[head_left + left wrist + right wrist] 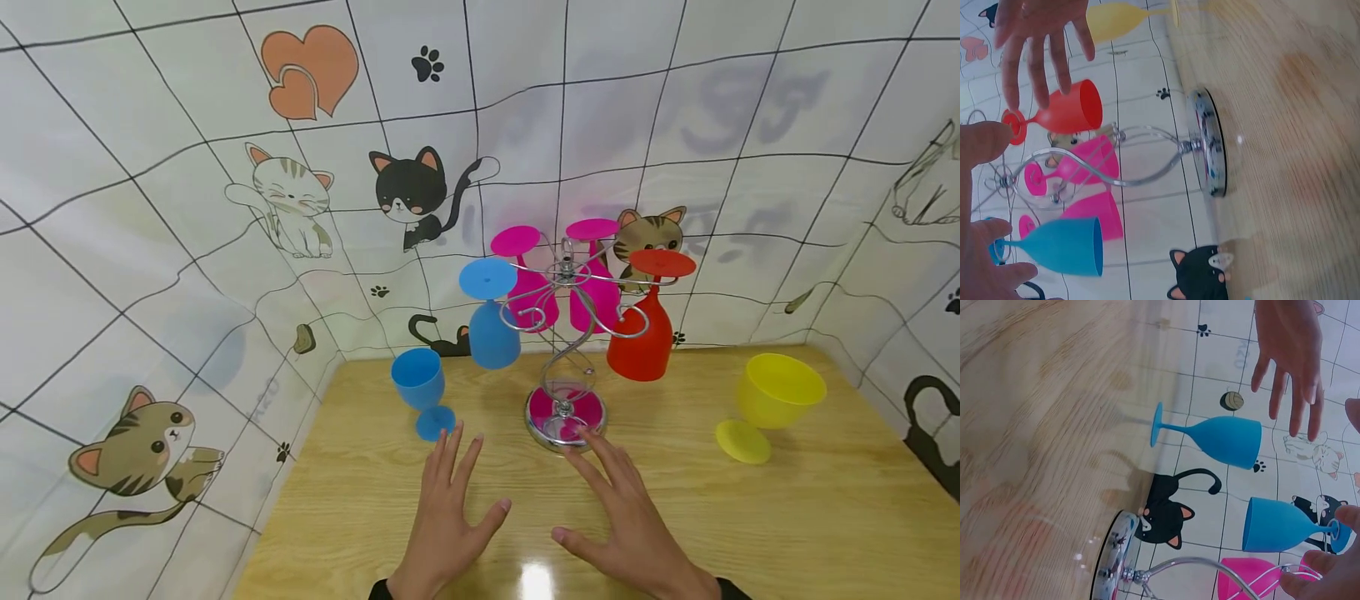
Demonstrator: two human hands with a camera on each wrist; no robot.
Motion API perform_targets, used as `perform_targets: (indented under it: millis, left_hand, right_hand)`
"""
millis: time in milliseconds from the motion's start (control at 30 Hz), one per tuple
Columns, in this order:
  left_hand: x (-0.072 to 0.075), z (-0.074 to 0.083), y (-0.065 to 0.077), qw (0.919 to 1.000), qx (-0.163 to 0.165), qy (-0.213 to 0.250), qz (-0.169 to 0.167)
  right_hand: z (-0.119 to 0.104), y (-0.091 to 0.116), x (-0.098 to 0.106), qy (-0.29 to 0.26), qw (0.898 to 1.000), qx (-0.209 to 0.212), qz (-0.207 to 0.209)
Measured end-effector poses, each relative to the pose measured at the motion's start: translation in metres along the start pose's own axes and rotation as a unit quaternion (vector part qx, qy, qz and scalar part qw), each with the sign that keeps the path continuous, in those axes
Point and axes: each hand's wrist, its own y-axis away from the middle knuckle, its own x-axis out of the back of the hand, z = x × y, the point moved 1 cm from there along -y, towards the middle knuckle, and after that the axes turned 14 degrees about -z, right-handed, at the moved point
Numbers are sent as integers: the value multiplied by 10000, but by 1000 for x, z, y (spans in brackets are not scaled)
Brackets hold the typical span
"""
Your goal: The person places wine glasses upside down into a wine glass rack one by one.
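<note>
Both hands hover over the front of the table with fingers spread and nothing in them. The left hand (446,521) is nearest the upright blue goblet (418,382); the right hand (626,517) is just in front of the base of a chrome glass rack (566,408). Hanging upside down from the rack are a blue goblet (495,333), two pink goblets (534,296) and a red goblet (641,337). A yellow goblet (780,392) stands upright at the right. In the left wrist view, the rack's curved stem (1085,164) and hanging goblets show sideways.
The wood-grain table (360,517) meets a white cloth wall (525,167) printed with grid lines and cartoon cats behind and at the sides. The rack stands mid-table toward the back, between the upright blue and yellow goblets.
</note>
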Motion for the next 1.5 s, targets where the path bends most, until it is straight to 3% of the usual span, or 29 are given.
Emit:
perform_targets:
  millis: [200,367,567,800,933,1033,1133,1500]
  left_hand:
    - [9,-22,-2,9991,301,224,195]
    - [17,-45,-12,9927,630,898,497]
    - [23,-67,-27,9769,1126,1588,877]
    - [23,-86,-56,9575,1201,2370,1122]
    - [13,-104,-68,9369,1549,2973,989]
    - [4,-115,-74,9170,1792,3464,837]
    - [-4,-122,-81,9053,1851,3734,815]
    - [-16,-139,-87,8938,1960,3875,1116]
  right_hand:
    - [-3,-2,-4,190,9997,110,83]
    - [-5,-3,-7,218,9996,118,107]
    - [-6,-1,-9,244,9993,246,157]
    - [-7,1,-11,111,9994,249,193]
    - [-9,3,-14,-11,9997,205,156]
    - [-10,4,-16,-111,9998,111,113]
    - [-10,5,-17,-168,9998,24,95]
    - [-10,2,-18,-65,9998,168,127]
